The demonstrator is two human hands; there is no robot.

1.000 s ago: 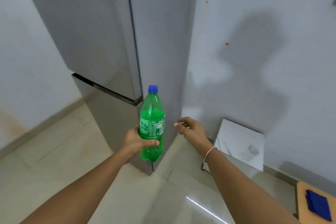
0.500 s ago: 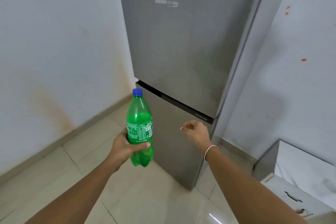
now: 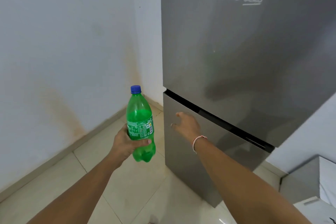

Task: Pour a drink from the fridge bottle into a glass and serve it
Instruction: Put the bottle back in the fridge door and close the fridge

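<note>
- Left hand point(image 3: 125, 144) wrapped round green plastic bottle with blue cap point(image 3: 141, 123), upright, mid-air left of grey steel fridge point(image 3: 236, 60).
- Right hand point(image 3: 187, 126) empty, fingers loosely spread, at lower door's left edge.

left hand point(image 3: 125, 144) gripped green bottle point(image 3: 141, 127) upright by its lower body, blue cap point(image 3: 135, 89) on, partly full | right hand point(image 3: 186, 125) spread, fingers loose, at the left edge of the fridge's point(image 3: 245, 51) lower door point(image 3: 203, 156); contact unclear | both doors closed | white box point(image 3: 309, 178) at right on tiled floor point(image 3: 127, 187)
</note>
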